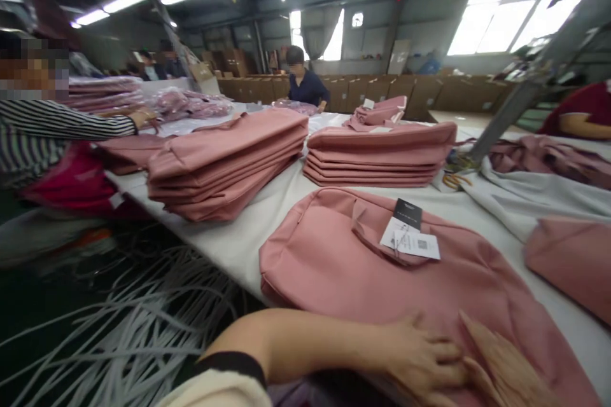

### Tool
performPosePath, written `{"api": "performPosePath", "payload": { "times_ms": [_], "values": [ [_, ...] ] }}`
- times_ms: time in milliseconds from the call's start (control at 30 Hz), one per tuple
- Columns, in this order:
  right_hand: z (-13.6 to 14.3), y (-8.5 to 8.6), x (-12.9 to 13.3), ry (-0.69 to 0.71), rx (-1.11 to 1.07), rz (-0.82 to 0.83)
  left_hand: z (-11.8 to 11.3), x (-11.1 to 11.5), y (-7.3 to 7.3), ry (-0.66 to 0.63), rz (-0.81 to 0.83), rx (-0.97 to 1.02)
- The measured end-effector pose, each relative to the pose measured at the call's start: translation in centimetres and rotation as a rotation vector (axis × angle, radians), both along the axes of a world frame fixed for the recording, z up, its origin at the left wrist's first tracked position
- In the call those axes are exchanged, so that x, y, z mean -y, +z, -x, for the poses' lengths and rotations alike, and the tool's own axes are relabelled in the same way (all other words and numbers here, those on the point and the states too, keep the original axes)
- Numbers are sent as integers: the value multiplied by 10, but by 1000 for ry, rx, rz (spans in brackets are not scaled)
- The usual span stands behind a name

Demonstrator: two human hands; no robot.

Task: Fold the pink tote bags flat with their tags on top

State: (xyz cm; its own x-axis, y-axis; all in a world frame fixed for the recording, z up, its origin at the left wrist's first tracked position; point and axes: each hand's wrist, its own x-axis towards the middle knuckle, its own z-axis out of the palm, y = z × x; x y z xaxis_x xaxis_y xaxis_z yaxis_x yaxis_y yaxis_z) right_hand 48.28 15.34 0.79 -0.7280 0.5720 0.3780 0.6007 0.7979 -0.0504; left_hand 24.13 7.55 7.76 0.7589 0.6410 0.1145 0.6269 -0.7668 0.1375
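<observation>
A large pink bag [329,248] lies flat on the white-covered table [214,248] in front of me. Its handle [365,229] rests on top, with a black tag [408,211] and white paper tags [416,243] beside it. My left hand [424,356] lies on the lower part of the bag, fingers spread and pointing right. Just right of it, my right hand [508,362] rests on the same bag, its fingers extended and close to the left hand's fingertips. Neither hand shows anything gripped.
Stacked pink bags [224,159] stand at the left, more [377,152] beyond the bag. A metal post [520,95] rises at right. White strips [157,331] cover the floor. A striped-sleeved person [67,121] works at left, another person [305,86] across the table.
</observation>
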Motion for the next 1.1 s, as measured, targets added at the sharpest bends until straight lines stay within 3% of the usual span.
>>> {"api": "performPosePath", "payload": {
  "times_ms": [100, 200, 267, 367, 467, 533, 767, 933, 1100],
  "values": [
    [-2, -4, 5, -37, 46, -9, 71, 26, 16, 161, 182, -36],
    [2, -1, 7, -2, 133, -95, 144, 44, 23, 352, 253, -79],
    [6, 4, 8, 38, 182, -154, 180, 52, 17, 459, 250, -119],
    [9, 10, 9, 79, 205, -157, 211, 61, -3, 529, 249, -158],
    [8, 12, 9, 78, 209, -109, 218, 63, -20, 532, 213, -177],
    [8, 12, 8, 59, 211, -65, 216, 63, -24, 539, 182, -191],
    [16, 15, 19, 49, 257, 84, 201, 68, -14, 555, 201, -255],
    [22, 8, 34, -26, 288, 158, 194, 64, -11, 379, 237, -260],
    [21, 5, 37, -48, 293, 233, 201, 60, -20, 237, 185, -218]
  ]
}}
